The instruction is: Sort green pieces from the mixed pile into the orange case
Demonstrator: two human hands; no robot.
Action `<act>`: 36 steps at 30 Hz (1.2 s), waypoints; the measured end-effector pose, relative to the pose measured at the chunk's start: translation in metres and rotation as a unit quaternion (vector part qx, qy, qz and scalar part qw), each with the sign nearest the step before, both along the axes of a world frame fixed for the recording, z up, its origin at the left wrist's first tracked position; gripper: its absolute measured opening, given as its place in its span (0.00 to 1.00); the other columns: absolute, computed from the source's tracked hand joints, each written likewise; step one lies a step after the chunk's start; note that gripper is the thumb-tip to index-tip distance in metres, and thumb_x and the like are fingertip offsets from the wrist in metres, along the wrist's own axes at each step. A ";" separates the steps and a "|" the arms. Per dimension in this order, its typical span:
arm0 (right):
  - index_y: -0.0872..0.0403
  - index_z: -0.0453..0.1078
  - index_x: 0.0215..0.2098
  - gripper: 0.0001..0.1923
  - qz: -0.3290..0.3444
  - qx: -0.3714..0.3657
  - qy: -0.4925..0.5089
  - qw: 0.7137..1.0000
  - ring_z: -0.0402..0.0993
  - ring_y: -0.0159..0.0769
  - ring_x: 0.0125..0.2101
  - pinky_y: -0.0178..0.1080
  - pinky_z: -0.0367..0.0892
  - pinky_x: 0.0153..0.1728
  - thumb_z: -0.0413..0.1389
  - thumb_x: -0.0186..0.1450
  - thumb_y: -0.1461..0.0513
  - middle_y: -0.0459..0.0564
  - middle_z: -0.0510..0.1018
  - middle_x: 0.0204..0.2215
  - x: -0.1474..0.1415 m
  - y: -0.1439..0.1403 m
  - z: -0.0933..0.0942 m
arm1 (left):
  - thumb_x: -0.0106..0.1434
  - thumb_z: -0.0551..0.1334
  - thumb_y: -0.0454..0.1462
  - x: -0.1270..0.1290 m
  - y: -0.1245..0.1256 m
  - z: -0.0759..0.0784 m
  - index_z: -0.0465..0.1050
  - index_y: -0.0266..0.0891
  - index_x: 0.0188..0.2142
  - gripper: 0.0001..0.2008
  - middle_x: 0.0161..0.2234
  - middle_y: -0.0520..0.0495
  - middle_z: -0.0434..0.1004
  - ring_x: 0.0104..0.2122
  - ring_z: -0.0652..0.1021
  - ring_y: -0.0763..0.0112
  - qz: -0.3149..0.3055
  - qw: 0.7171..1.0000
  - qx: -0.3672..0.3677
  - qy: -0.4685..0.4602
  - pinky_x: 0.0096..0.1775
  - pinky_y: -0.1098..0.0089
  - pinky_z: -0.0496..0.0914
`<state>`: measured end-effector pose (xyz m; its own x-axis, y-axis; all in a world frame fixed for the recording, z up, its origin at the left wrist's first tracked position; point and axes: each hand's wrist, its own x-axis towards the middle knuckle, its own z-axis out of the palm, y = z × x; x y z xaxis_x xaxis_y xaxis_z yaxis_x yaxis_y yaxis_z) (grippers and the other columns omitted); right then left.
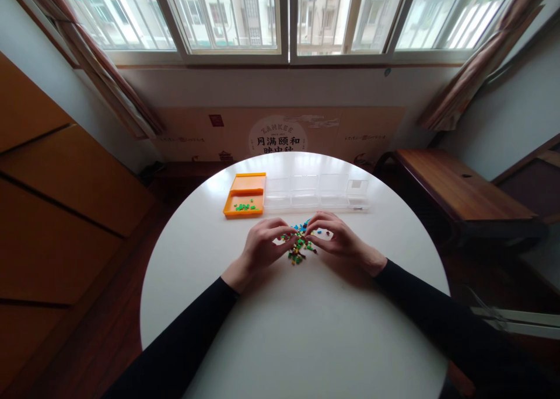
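Left hand (262, 240): pile's nine o'clock, fingers narrow; grip unclear.
Right hand (340, 240): three o'clock, likewise narrow, unclear.
Coloured pile (299, 248): between them on the white surface (301, 329).
Orange tray (248, 182): ten-to-eleven o'clock, green pieces (245, 207) inside.
Clear box (305, 200): twelve-to-one o'clock.

The bench (315, 329) is cut off at its near edge. On the bench, the left hand (265, 241) and right hand (336, 235) partly hide the pile of small pieces (298, 252); whether either holds one is hard to tell. Beyond the bench, the printed board's (280, 129) lowest lettering is covered.
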<state>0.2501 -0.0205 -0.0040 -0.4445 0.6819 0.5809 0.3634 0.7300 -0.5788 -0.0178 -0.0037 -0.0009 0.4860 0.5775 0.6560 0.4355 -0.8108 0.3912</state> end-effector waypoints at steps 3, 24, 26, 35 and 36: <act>0.46 0.80 0.43 0.02 -0.001 -0.003 -0.001 1.000 0.81 0.44 0.43 0.50 0.76 0.50 0.66 0.76 0.58 0.50 0.85 0.41 0.002 0.000 0.000 | 0.73 0.72 0.41 -0.004 0.002 0.002 0.87 0.46 0.42 0.05 0.35 0.48 0.86 0.32 0.82 0.68 0.023 1.000 0.000 -0.011 0.37 0.66 0.76; 0.48 0.79 0.42 0.03 -0.033 -0.042 -0.008 0.999 0.80 0.45 0.44 0.48 0.73 0.50 0.63 0.76 0.61 0.50 0.84 0.42 0.006 0.001 -0.003 | 0.68 0.70 0.44 -0.097 0.064 0.005 0.89 0.45 0.42 0.10 0.40 0.49 0.86 0.31 0.78 0.65 0.382 0.922 -0.058 -0.024 0.38 0.64 0.72; 0.48 0.79 0.42 0.03 -0.037 -0.044 -0.008 0.998 0.80 0.45 0.44 0.48 0.73 0.50 0.63 0.76 0.61 0.50 0.84 0.42 0.006 0.001 -0.002 | 0.68 0.71 0.44 -0.101 0.066 0.004 0.89 0.45 0.42 0.09 0.41 0.48 0.86 0.32 0.78 0.63 0.390 0.919 -0.061 -0.012 0.40 0.63 0.72; 0.48 0.78 0.42 0.06 -0.085 -0.041 -0.020 0.995 0.80 0.45 0.45 0.48 0.71 0.52 0.62 0.72 0.66 0.50 0.83 0.43 0.007 0.000 -0.003 | 0.66 0.72 0.45 -0.102 0.069 -0.001 0.88 0.46 0.39 0.08 0.45 0.45 0.86 0.44 0.81 0.54 0.391 0.918 -0.068 0.019 0.52 0.55 0.73; 0.48 0.78 0.42 0.07 -0.092 -0.037 -0.022 0.995 0.80 0.46 0.46 0.49 0.71 0.53 0.61 0.71 0.67 0.50 0.83 0.43 0.008 0.001 -0.004 | 0.66 0.73 0.45 -0.102 0.069 -0.002 0.88 0.46 0.39 0.08 0.45 0.45 0.86 0.45 0.81 0.53 0.392 0.918 -0.065 0.019 0.53 0.54 0.73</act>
